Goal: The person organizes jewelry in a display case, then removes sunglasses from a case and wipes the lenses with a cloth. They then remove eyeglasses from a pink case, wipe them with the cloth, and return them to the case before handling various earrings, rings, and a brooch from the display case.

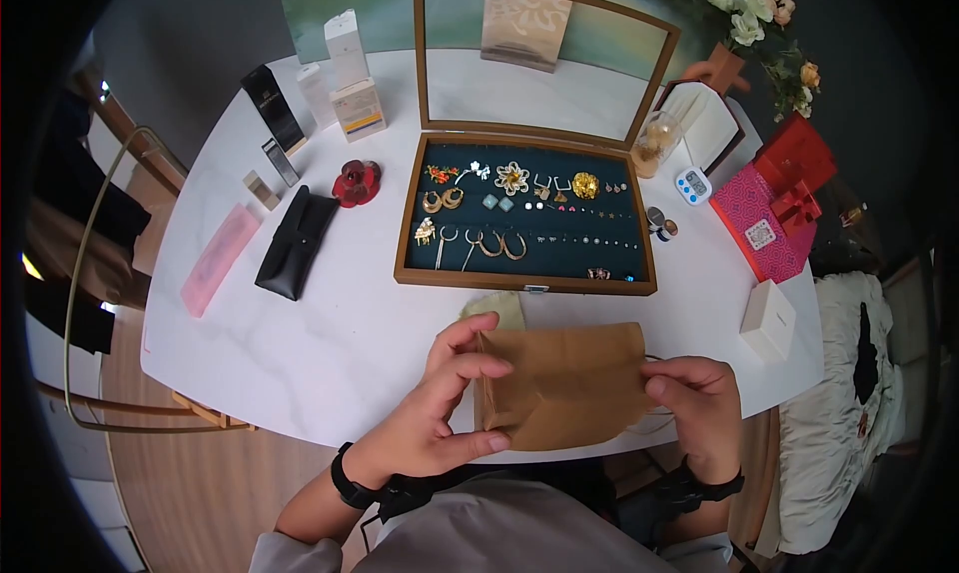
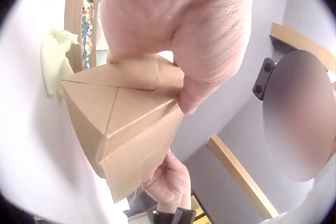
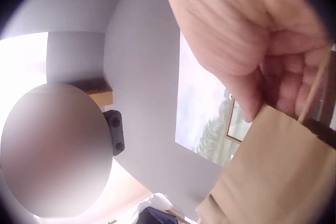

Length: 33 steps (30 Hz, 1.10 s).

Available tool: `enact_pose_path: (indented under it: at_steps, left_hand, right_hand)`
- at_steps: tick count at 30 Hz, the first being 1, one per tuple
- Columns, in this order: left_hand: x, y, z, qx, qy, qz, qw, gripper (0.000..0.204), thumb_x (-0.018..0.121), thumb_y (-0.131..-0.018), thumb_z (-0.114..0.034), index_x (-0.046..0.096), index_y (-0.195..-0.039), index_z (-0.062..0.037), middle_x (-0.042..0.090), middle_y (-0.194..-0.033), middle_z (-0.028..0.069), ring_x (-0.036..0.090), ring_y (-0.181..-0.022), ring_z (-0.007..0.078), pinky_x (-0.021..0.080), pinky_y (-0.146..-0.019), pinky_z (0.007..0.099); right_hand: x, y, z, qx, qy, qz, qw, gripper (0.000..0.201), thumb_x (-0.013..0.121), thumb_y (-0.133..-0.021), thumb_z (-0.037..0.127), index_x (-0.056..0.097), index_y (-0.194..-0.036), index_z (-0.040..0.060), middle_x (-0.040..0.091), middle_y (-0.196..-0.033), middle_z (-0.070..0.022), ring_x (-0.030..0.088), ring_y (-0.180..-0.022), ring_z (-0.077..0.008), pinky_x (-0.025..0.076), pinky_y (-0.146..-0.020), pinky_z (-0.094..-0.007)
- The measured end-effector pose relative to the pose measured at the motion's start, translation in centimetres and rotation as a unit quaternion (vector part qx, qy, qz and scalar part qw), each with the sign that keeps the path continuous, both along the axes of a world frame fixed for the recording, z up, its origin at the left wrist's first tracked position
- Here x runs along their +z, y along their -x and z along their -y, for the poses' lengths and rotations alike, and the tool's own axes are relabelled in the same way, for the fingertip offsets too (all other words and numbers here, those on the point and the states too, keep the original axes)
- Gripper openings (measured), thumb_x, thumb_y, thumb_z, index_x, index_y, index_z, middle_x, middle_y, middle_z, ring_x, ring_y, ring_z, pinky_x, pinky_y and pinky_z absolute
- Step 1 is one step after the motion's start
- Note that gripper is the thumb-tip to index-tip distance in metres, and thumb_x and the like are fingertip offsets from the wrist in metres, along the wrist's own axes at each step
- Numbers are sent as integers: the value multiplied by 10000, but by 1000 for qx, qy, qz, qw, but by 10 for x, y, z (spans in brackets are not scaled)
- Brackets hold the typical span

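A brown paper bag lies on its side in the air, close over the near edge of the table. At its folded bottom end, my left hand grips it, fingers on the upper side and thumb below. The bottom's creased flaps show in the left wrist view on the bag. My right hand pinches the rim at the opposite end. A thin twisted handle runs by the right fingers in the right wrist view. The bag's inside is hidden. Just beyond it lies a pale green cloth, partly covered by the bag.
A wooden jewelry case stands with its glass lid up, full of earrings and brooches. To the left are a black pouch, a pink case and several cosmetic boxes. On the right sit a timer, a red-pink gift box and a white box.
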<state>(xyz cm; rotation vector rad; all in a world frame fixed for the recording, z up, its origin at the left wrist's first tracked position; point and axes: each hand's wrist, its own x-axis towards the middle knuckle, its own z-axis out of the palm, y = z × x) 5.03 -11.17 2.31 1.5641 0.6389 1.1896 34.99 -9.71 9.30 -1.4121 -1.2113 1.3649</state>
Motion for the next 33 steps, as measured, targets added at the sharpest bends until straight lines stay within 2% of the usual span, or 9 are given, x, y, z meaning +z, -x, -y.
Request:
enact_pose_path:
  at_steps: [7,17,19,20,22,25,29,31,33]
  left_hand:
    - [2,2,0,-6,3,6,1000,642,815,-784,-82,492,-1337,-117,193,-1569,133,300,-1383,282,252,-1155,419]
    - [4,-5,0,-6,33,22,999,617,791,-803,-77,491,-1340,-126,205,-1561,140,321,-1350,280,259,-1147,424]
    - [1,-6,-2,12,1,21,1000,552,758,-831,-84,514,-1325,-126,193,-1570,155,331,-1334,284,253,-1149,432]
    - [1,-6,-2,11,2,21,1000,552,758,-831,-84,514,-1325,-126,193,-1570,155,331,-1334,284,253,-1149,432]
    - [3,-4,-3,32,-36,-17,999,465,732,-854,-97,564,-1287,-126,171,-1589,176,301,-1385,308,238,-1156,437]
    - [4,-4,-6,30,-33,-33,998,400,726,-858,-102,609,-1240,-116,162,-1604,190,269,-1438,345,229,-1166,450]
    - [8,-10,-6,25,-15,-42,999,377,778,-817,-78,626,-1161,-90,157,-1615,172,246,-1463,357,204,-1179,482]
    - [11,-12,-6,61,-26,-72,995,404,811,-814,-172,676,-1185,-87,247,-1591,192,303,-1444,356,260,-1164,459]
    - [12,-13,-8,69,-38,-79,994,398,821,-807,-180,695,-1172,-83,278,-1581,190,336,-1429,348,284,-1154,447]
  right_hand:
    - [6,-3,3,-24,-72,-9,997,202,727,-804,-102,743,-997,-42,742,-880,-101,677,-789,-124,535,-741,-231]
    - [6,-8,0,-26,-91,-39,995,214,719,-813,-106,730,-1015,-38,734,-880,-89,677,-803,-128,535,-755,-233]
    - [12,-8,1,28,-62,-18,997,284,720,-798,-122,721,-1067,-30,720,-955,-89,676,-847,-136,539,-780,-242]
    - [14,-7,1,27,-62,-18,998,284,720,-798,-122,721,-1067,-30,720,-955,-89,676,-847,-136,539,-780,-242]
    - [17,-4,1,94,-47,-33,994,349,721,-782,-142,712,-1109,-21,695,-1022,-92,669,-893,-141,541,-801,-250]
    - [17,-5,2,87,-29,24,996,366,719,-775,-156,712,-1115,-22,682,-1052,-100,664,-908,-143,539,-805,-251]
    - [15,-5,1,95,-55,37,993,368,715,-776,-162,715,-1115,-18,682,-1044,-98,661,-913,-140,537,-799,-246]
    - [15,-3,2,91,-61,32,993,378,713,-776,-167,716,-1122,-15,679,-1053,-98,659,-907,-137,534,-795,-242]
    - [16,-4,2,91,-65,34,993,384,711,-776,-170,715,-1127,-16,679,-1050,-97,657,-909,-135,532,-792,-239]
